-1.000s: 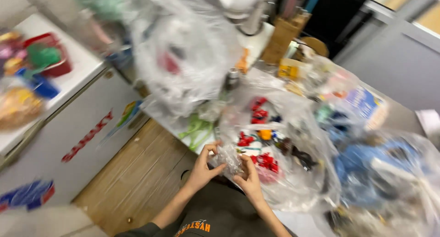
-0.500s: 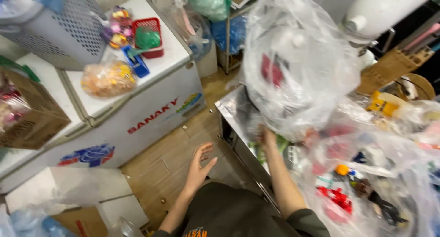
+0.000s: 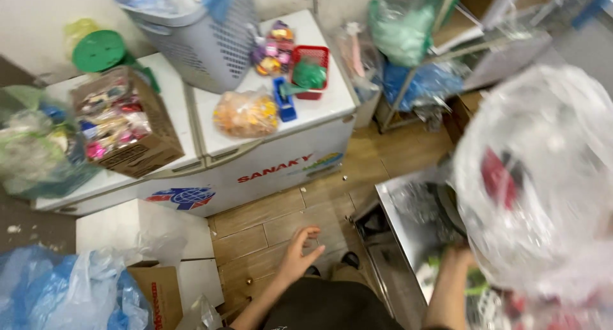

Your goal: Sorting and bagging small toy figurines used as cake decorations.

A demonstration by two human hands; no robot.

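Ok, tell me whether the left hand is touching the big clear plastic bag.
Apart. The head view shows the left hand open above the wooden floor, with the metal counter between it and the clear plastic bag.

Person's left hand (image 3: pixel 300 253) and right hand (image 3: pixel 458 258) were bare, no gloves, rings or watch visible. Forearms uncovered, so sleeves were short. Dark shirt (image 3: pixel 325 307) with small pale print near the bottom edge. Dark shoes (image 3: pixel 349 260) below.
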